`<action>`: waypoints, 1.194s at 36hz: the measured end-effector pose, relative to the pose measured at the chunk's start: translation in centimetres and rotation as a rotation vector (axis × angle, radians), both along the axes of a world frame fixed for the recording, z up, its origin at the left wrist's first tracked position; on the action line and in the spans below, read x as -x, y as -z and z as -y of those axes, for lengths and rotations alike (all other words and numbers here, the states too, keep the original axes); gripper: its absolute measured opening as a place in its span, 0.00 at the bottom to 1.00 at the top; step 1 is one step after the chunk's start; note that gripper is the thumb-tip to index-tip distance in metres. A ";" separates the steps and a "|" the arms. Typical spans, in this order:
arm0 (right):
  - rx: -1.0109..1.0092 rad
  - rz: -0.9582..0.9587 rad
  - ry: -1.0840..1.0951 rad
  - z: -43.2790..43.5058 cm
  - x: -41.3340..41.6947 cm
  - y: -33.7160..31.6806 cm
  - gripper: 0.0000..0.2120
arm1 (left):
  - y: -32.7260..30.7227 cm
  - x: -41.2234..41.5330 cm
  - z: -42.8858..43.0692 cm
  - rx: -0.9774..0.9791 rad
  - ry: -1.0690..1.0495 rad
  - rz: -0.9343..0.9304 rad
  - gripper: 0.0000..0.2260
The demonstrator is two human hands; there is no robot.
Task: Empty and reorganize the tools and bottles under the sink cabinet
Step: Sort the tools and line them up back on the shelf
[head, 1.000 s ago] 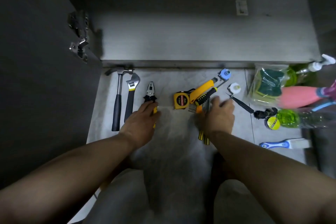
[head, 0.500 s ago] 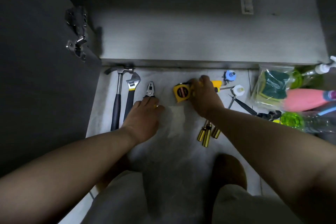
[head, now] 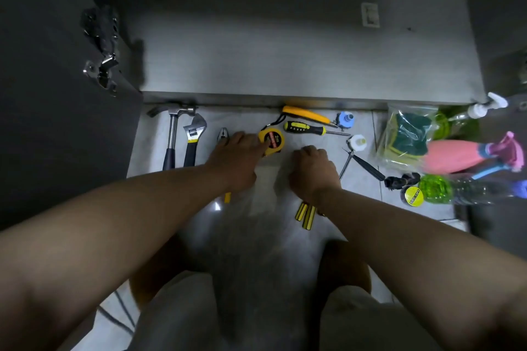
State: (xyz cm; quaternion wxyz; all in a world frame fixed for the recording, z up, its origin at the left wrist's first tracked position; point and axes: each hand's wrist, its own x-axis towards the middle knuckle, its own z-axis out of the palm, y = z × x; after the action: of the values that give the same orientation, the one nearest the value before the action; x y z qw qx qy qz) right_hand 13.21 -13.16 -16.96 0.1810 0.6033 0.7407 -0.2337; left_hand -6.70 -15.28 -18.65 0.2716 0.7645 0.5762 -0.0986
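Your left hand [head: 236,158] rests over the pliers [head: 222,135]. Its fingers are straight, and one fingertip touches the yellow tape measure [head: 272,139] at its 2 o'clock. The hammer [head: 171,137] and the wrench [head: 192,137] lie side by side at its 9 o'clock. Your right hand [head: 312,171] is curled over the striped screwdrivers [head: 306,215], but it is not clear if it grips them. A black screwdriver [head: 306,129] lies at its 12 o'clock. The pink bottle [head: 453,159] and the green bottle [head: 436,189] lie at its 3 o'clock.
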 end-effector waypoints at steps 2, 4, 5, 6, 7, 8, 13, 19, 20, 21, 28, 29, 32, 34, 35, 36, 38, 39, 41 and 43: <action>-0.031 0.015 0.028 -0.3 -0.3 -0.1 0.22 | -0.1 0.3 -0.2 -0.018 -0.009 0.027 0.36; -0.120 0.022 0.009 -0.1 -0.9 -0.3 0.19 | -0.2 0.4 0.2 -0.045 0.009 0.071 0.31; -0.158 0.014 0.004 0.1 -1.3 -0.4 0.17 | -0.2 0.4 0.4 -0.059 0.033 0.079 0.28; -0.157 -0.005 0.022 0.5 -1.6 -0.5 0.14 | -0.1 0.3 0.7 -0.060 0.056 0.078 0.26; -0.121 -0.031 0.058 0.8 -1.8 -0.5 0.12 | 0.1 0.1 0.8 -0.045 0.069 0.075 0.26; -0.065 -0.045 0.092 1.2 -1.9 -0.5 0.12 | 0.3 -0.1 0.9 -0.019 0.073 0.068 0.28; 0.053 -0.065 0.132 1.7 -1.9 -0.2 0.12 | 0.9 -1.3 0.3 0.010 0.036 0.035 0.37; 0.016 -0.040 0.040 0.3 -2.2 0.0 0.35 | 1.1 -1.2 -1.2 0.094 -0.077 0.113 0.40; -0.004 -0.028 0.060 0.1 -2.3 0.0 0.37 | 1.1 -1.1 -1.1 0.088 -0.084 0.127 0.39; -0.039 -0.020 0.089 0.1 -2.4 0.0 0.35 | 1.2 -0.9 -1.0 0.078 -0.089 0.133 0.39; -0.038 0.020 0.739 3.7 -4.4 0.7 0.27 | 1.5 -0.3 1.6 -0.026 -0.078 0.152 0.29; 0.032 -0.029 0.812 4.1 -4.8 1.2 0.26 | 1.5 -0.3 2.0 -0.037 -0.061 0.152 0.28; 0.134 -0.161 0.858 4.8 -5.3 1.8 0.20 | 1.9 -0.3 3.6 -0.031 0.014 0.132 0.27; 0.145 -0.217 0.883 4.6 -5.3 2.0 0.20 | 2.0 -0.2 4.5 -0.024 0.051 0.121 0.26; 0.155 -0.219 0.891 4.4 -5.3 2.1 0.20 | 1.9 -0.3 4.8 -0.018 0.054 0.123 0.26; 0.168 -0.202 0.890 4.2 -5.2 2.2 0.19 | 1.8 -0.3 5.1 -0.013 0.053 0.128 0.26; 0.178 -0.154 0.885 3.7 -5.1 2.4 0.12 | 1.6 -0.5 5.4 -0.009 0.040 0.141 0.25; 0.176 -0.131 0.877 3.6 -5.2 2.5 0.07 | 1.5 -0.7 5.5 -0.010 0.025 0.151 0.24; 0.151 -0.098 0.858 3.4 -5.3 2.5 0.04 | 1.2 -0.9 5.4 -0.017 -0.013 0.181 0.22; 0.119 -0.084 0.844 3.4 -5.5 2.6 0.05 | 1.0 -1.2 5.2 -0.019 -0.051 0.221 0.19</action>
State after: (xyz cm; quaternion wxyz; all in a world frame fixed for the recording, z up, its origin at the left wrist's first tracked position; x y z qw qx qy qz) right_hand 18.70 -16.52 -19.58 0.0739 0.8320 0.4209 -0.3539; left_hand -5.52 -20.43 -19.69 0.3288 0.7582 0.5630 -0.0011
